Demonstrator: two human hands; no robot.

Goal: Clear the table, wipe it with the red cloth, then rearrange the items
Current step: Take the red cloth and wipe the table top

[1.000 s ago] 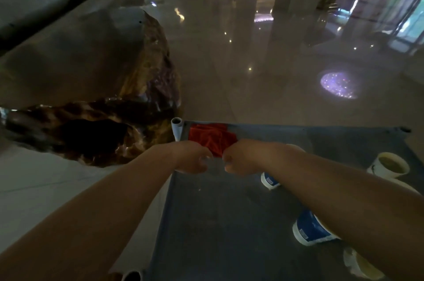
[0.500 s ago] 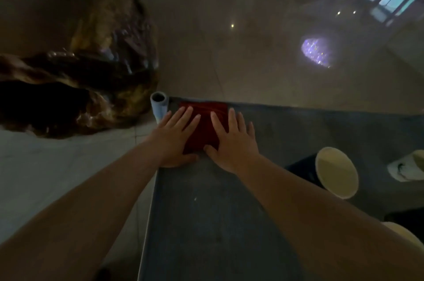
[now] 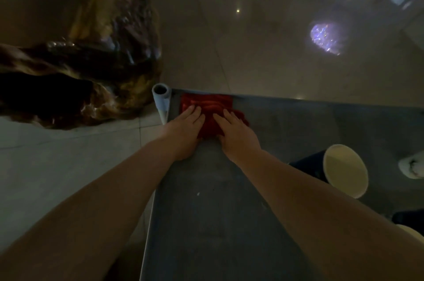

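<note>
The red cloth [image 3: 210,106] lies bunched in the far left corner of the grey table [image 3: 206,200]. My left hand [image 3: 185,129] presses on the cloth's left part with straight fingers. My right hand [image 3: 236,136] lies flat on its right part, fingers spread. A paper cup [image 3: 344,170] with a dark blue wall stands on the table to the right of my right arm. Another cup's rim [image 3: 413,233] shows at the right edge.
A white table-leg tube [image 3: 161,97] stands at the table's far left corner. A large dark polished wooden stump [image 3: 80,69] lies on the shiny tiled floor to the left. A white object [image 3: 413,167] sits at the table's right edge.
A second ago both hands pinched the cloth in fists; they then opened flat on it. Since half a second ago the cloth has bunched up under my palms.
</note>
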